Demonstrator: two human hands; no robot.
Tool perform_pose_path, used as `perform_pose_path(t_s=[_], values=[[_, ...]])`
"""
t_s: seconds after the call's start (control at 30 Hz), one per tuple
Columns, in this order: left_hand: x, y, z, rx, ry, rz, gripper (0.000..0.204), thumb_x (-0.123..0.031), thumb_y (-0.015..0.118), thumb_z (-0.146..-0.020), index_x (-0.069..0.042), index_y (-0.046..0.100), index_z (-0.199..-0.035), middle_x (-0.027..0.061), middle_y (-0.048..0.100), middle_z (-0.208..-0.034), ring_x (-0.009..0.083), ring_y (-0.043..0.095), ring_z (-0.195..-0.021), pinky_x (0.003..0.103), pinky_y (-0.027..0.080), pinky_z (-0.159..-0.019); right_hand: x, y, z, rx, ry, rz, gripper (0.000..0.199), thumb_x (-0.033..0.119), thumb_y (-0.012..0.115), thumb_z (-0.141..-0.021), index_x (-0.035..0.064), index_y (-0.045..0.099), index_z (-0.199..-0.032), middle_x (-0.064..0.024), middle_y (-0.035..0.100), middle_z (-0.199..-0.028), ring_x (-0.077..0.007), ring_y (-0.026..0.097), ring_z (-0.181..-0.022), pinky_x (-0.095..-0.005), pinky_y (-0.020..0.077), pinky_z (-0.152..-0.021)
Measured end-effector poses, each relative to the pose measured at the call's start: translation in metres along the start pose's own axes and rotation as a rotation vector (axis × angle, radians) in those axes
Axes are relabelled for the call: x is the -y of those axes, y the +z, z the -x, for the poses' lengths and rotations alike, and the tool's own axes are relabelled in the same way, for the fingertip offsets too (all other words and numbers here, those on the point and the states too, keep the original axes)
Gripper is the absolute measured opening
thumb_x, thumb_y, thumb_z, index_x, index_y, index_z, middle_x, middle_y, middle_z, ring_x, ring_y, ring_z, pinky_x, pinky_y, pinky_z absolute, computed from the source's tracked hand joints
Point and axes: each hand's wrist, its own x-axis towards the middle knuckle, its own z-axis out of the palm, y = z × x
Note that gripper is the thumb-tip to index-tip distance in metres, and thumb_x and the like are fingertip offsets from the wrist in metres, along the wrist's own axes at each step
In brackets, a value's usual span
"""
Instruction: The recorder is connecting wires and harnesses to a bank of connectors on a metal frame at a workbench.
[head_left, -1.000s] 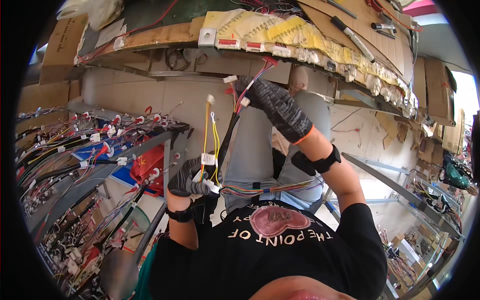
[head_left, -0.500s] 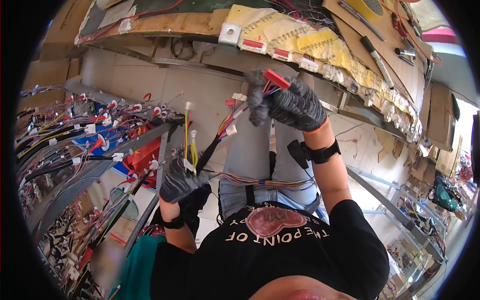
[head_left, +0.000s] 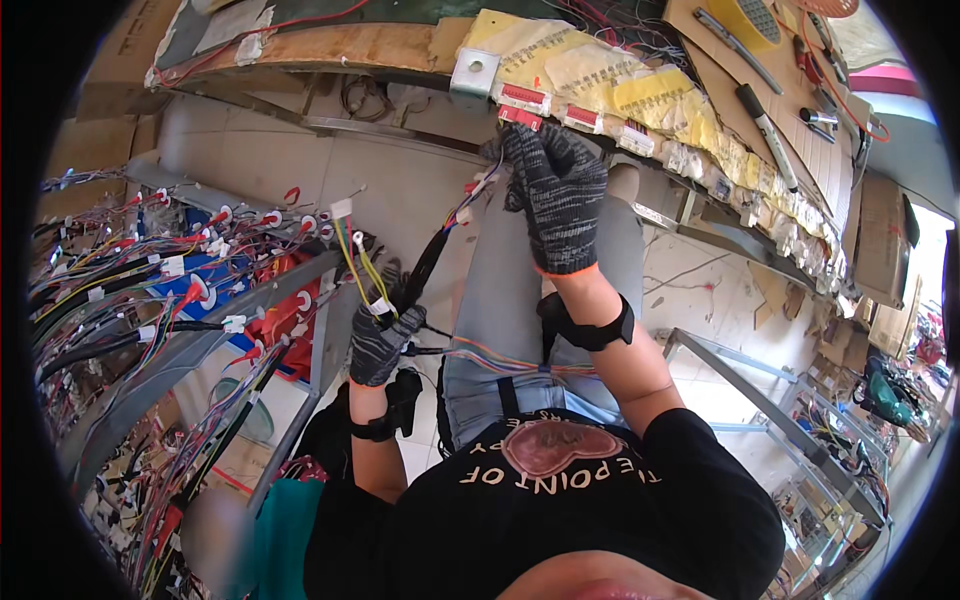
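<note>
My right hand point(head_left: 558, 190), in a grey knit glove, pinches a red wire connector point(head_left: 519, 119) at the bench's front edge. The connector sits right by a red-and-white socket point(head_left: 524, 97); whether they touch, I cannot tell. From my right hand, coloured wires run down to the black-sheathed wire harness point(head_left: 428, 262). My left hand point(head_left: 382, 335), gloved alike, is closed around that sheathed part, over my left thigh. Yellow and green wires with a white plug point(head_left: 342, 208) stick up from the left hand. More coloured wires point(head_left: 500, 357) stretch across my lap.
Further sockets point(head_left: 583, 119) line the bench edge, beside a metal bracket point(head_left: 475, 72) and yellowish taped labels point(head_left: 570, 70). A marker point(head_left: 765, 135) lies on cardboard at the right. Many harnesses hang over a metal rack point(head_left: 250, 305) on the left. Another metal frame point(head_left: 740, 365) stands right.
My right hand has moved forward with the red connector, up to the bench-edge socket. My left hand has risen slightly and shifted right with the harness.
</note>
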Motion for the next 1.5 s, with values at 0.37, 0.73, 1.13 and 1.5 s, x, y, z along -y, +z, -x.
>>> perform_pose_path(t_s=[0.37,0.73,1.13,1.5], values=[[-0.002,0.005,-0.008,0.056,0.029,0.075,0.043,0.006,0.056,-0.077,-0.001,0.051,-0.119,0.0104,0.061,-0.104,0.0084,0.055,-0.081,0.022,0.046,-0.067,-0.005,0.008,-0.003,-0.065,-0.027,-0.053,0.018,0.015,0.058,-0.086,-0.0004,0.066,-0.087,-0.0031,0.065,-0.072,-0.0052,0.054,-0.058,-0.0211,0.044,-0.049],[-0.013,0.028,-0.001,0.169,-0.131,0.037,0.045,0.002,0.06,-0.078,-0.002,0.05,-0.122,0.0054,0.064,-0.089,0.007,0.054,-0.064,0.022,0.045,-0.058,-0.012,-0.048,-0.009,0.004,-0.409,0.62,0.014,0.015,0.061,-0.083,0.0034,0.066,-0.088,-0.0104,0.066,-0.075,-0.0185,0.062,-0.063,-0.0277,0.0466,-0.058],[0.003,0.069,0.011,0.247,0.083,0.312,0.046,-0.004,0.067,-0.076,-0.005,0.052,-0.121,0.0091,0.062,-0.095,0.015,0.06,-0.075,0.026,0.049,-0.063,-0.015,-0.07,0.065,0.191,0.018,-0.037,0.027,0.022,0.049,-0.092,0.0004,0.059,-0.106,-0.0024,0.058,-0.079,-0.0091,0.051,-0.072,-0.0239,0.0408,-0.07],[-0.032,0.126,0.0,-0.078,-0.052,0.156,0.05,-0.004,0.065,-0.078,-0.003,0.048,-0.125,-0.0028,0.049,-0.069,0.0046,0.047,-0.057,0.019,0.041,-0.053,-0.052,-0.058,0.057,-0.644,-0.741,0.358,0.023,-0.004,0.074,-0.061,0.0047,0.057,-0.075,-0.0067,0.057,-0.077,-0.0231,0.058,-0.073,-0.0318,0.0451,-0.063]])
